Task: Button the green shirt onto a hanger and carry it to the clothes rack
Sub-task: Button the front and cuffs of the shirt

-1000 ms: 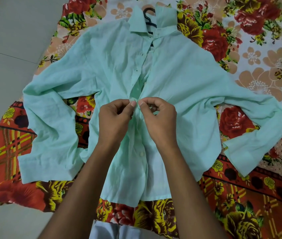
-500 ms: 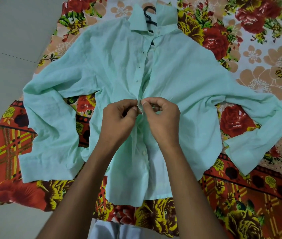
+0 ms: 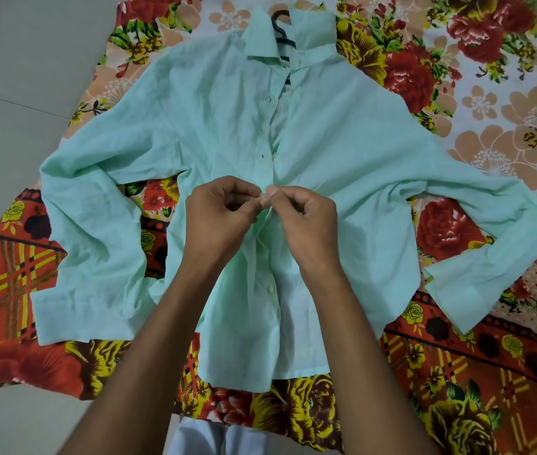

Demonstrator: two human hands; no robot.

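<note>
your pale mint-green long-sleeved cotton shirt (image 3: 342, 152) lies flat, front up, on a floral cloth in red, orange and yellow (image 3: 477, 372) spread over the pale tiled floor (image 3: 14, 77), both sleeves spread out to the sides. a black plastic hanger (image 3: 281, 31) sits inside the shirt, its hook poking out between the two collar points at the far end of the shirt. your left hand (image 3: 219, 218) and right hand (image 3: 306, 224) meet at the middle of the shirt's front opening, well below the collar. the fingers of both hands are curled, thumb tips close together, each pinching an edge of the placket; a small button seems to sit between them, though it is too small to be sure. above your hands the shirt front gapes open toward the collar. just below your hands a white button (image 3: 272, 289) shows on the placket.
</note>
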